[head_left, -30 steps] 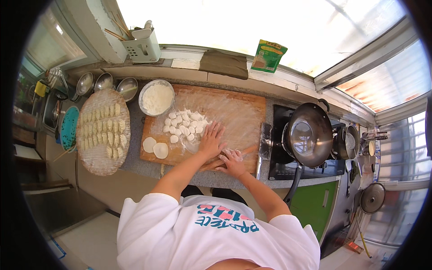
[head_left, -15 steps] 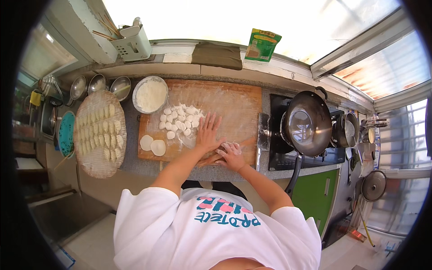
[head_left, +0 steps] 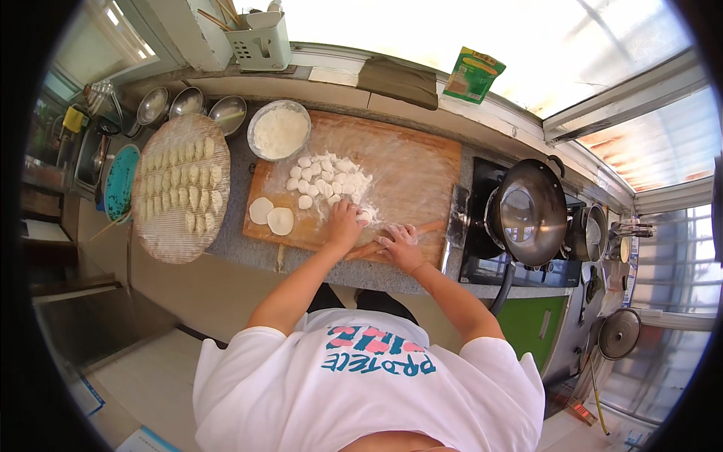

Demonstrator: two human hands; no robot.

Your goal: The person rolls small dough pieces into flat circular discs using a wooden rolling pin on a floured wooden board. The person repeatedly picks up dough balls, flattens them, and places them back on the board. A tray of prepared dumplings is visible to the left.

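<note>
My left hand (head_left: 346, 225) is at the near middle of the floured wooden board (head_left: 410, 162), fingers curled at a small round of dough (head_left: 364, 217). Just right of it, my right hand (head_left: 400, 245) rests over a thin wooden rolling pin (head_left: 432, 227), fingers bent around it. The pin lies slantwise near the board's front edge. Beyond my left hand, several small dough pieces (head_left: 322, 175) lie clustered in loose flour. Two flat round dough wrappers (head_left: 280, 221) sit at the board's near left.
A bowl of flour (head_left: 279, 131) stands at the board's back left corner. Left of it, a round tray (head_left: 160, 222) carries rows of dumplings. A cleaver (head_left: 457, 216) lies at the board's right edge, beside the stove with a wok (head_left: 527, 212). Metal bowls (head_left: 228, 113) line the back left.
My left hand has gone from lying flat with fingers spread to curling at a dough piece. My right hand stays on the rolling pin. The view has shifted, moving the board rightward in the picture.
</note>
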